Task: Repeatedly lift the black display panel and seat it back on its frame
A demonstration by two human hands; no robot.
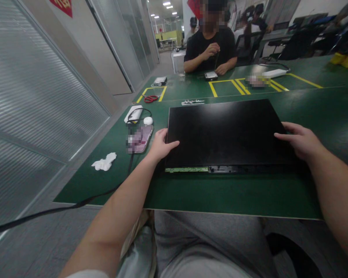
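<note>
A black display panel lies face up on or just above the green table in front of me; I cannot tell whether it touches. Along its near edge runs a dark strip with a green circuit board at the left part. My left hand grips the panel's left edge, thumb on the front face, the other fingers at the side and partly hidden. At the right edge my right hand holds the panel between thumb and fingers, with some fingertips hidden underneath.
On the green table to the left are a phone, a white power strip, a crumpled tissue and a black cable. Red scissors and small tools lie beyond. Across sits a person handling a small device.
</note>
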